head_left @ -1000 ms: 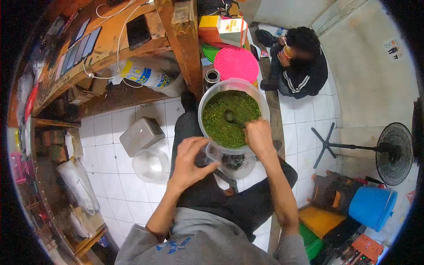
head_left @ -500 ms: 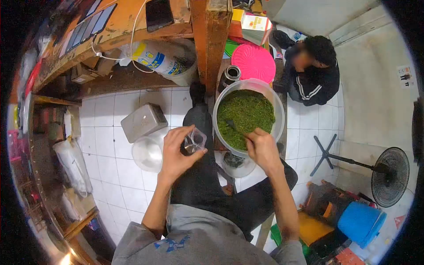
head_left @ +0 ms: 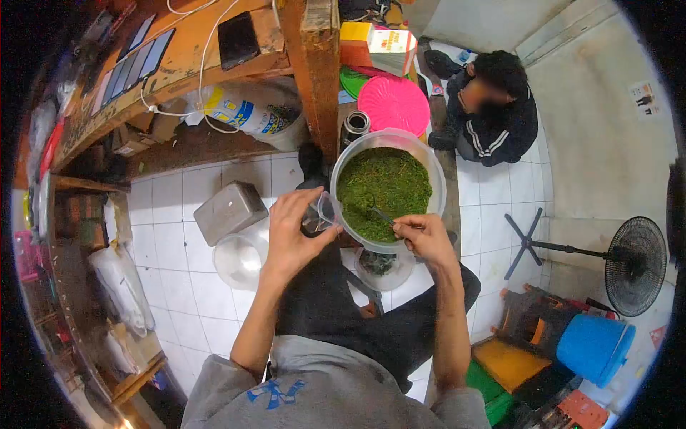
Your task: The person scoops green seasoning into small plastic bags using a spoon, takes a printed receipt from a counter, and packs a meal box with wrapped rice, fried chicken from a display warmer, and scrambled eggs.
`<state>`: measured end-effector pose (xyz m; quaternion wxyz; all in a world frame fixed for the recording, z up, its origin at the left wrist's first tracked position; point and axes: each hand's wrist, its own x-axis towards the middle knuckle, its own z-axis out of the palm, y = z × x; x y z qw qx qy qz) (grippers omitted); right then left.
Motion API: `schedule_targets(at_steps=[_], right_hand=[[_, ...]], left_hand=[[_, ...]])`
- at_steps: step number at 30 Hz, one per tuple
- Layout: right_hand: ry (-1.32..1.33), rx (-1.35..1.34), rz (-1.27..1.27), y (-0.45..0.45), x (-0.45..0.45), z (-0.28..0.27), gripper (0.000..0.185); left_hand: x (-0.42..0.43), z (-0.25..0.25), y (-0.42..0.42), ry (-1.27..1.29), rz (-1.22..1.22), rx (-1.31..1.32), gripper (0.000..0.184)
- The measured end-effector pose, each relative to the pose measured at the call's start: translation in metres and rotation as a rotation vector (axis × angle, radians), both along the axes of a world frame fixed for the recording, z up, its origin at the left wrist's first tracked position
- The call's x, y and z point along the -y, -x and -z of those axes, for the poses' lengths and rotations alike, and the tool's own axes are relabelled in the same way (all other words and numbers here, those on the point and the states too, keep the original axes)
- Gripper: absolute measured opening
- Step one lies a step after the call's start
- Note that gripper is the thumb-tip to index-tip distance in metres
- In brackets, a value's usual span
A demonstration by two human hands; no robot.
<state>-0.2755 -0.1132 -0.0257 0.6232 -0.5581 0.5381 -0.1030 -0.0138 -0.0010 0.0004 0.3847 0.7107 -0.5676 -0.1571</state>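
Centrally, a large translucent tub (head_left: 439, 189) holds a mass of finely chopped green leaves (head_left: 389, 175); take it as the middle of a clock dial seen from above. Just beyond its rim at eight o'clock, the left hand (head_left: 287, 230) holds a small clear cup (head_left: 325, 211) between curved fingers and thumb. The cup is just beside the tub; whether the two touch, I cannot tell. At five o'clock, the right hand (head_left: 431, 242) pinches the handle of a dark utensil (head_left: 384, 215), fingers pressed together on it. Its head lies among the leaves, and its exact shape is too small to make out.

At six o'clock, below the tub, is a clear container (head_left: 400, 277) with something dark inside. Close by at eleven o'clock stands a dark jar (head_left: 356, 123), and at twelve a ribbed pink lid (head_left: 393, 106) with a boxy red, yellow and white packet (head_left: 389, 51) beyond it.

Farther out, a person (head_left: 493, 111) in a dark striped top sits low at two o'clock. A black fan (head_left: 636, 266) is between three and four, a blue bucket (head_left: 594, 349) at four. On the tiled floor, a round clear basin (head_left: 241, 262) sits at eight and a grey box (head_left: 229, 213) at nine. A wooden bench (head_left: 182, 75) bearing phones stretches away at ten.
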Motion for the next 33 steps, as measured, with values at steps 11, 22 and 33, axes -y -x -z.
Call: schedule_targets(at_steps=[11,22,33], right_hand=[[0.498,0.076,0.179,0.018,-0.017,-0.044,0.022],[0.86,-0.233,0.153,0.002,-0.043,-0.054,0.021],[1.0,-0.274,0.184,-0.016,-0.007,-0.048,0.019]], left_hand=[[0.069,0.002,0.053,0.066,0.045,0.042,0.055],[0.084,0.036,0.076,0.124,0.015,-0.016,0.058],[0.086,0.049,0.078,0.148,-0.021,-0.062,0.064]])
